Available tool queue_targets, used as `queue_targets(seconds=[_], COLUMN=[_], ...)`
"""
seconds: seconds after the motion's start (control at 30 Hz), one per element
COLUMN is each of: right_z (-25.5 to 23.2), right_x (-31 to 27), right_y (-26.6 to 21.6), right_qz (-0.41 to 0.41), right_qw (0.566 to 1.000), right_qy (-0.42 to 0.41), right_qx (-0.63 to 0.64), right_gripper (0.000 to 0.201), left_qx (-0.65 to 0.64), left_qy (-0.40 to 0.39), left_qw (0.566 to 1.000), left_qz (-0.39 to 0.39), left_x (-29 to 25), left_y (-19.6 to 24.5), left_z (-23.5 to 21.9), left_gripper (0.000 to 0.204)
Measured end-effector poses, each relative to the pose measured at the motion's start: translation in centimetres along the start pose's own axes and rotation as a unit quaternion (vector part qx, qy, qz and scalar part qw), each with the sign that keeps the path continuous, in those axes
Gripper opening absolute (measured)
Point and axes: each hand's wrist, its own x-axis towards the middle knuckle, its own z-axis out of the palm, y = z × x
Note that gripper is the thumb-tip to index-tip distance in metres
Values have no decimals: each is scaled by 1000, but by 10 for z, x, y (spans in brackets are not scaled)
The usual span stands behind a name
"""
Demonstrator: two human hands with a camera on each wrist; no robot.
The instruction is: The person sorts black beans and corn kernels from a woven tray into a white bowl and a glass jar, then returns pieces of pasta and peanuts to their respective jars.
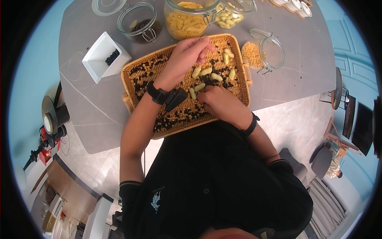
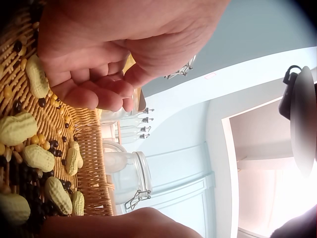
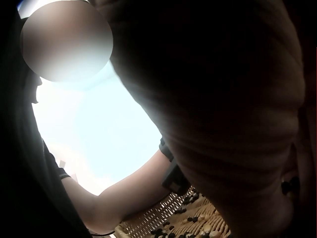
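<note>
A wicker basket tray (image 1: pixel 185 128) holds black beans (image 1: pixel 167 120), yellow corn kernels (image 1: pixel 187 83) and several peanuts in shells (image 1: pixel 206 71). Over its far middle is my left hand (image 1: pixel 189 55), its fingers curled in and the thumb against them. The left wrist view shows the curled fingers (image 2: pixel 106 94) above the peanuts, with no item visible in them. My right hand (image 1: pixel 223 102) reaches down into the near right part of the tray, beside two peanuts. Its fingertips are hidden in the head view; dark beans (image 3: pixel 290 185) show close to its fingers in the right wrist view.
Beyond the tray stand glass jars of pasta (image 1: pixel 185 24), of peanuts (image 1: pixel 229 18) and of dark beans (image 1: pixel 139 26). A tipped jar (image 1: pixel 274 51) with corn kernels lies to the right. On the left is a white square bowl (image 1: pixel 95 59) with dark beans.
</note>
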Motion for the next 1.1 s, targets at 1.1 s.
queue_targets(seconds=[1.1], right_z=[-7], right_x=[-2], right_y=[0], right_qz=[-25], right_qw=[999], right_qy=[12], right_qx=[21], right_gripper=[6], left_qx=[-4], left_qy=[-6], left_qw=[1000], left_qz=[-2], left_x=[-1], left_y=[1], left_z=[1], left_gripper=[41])
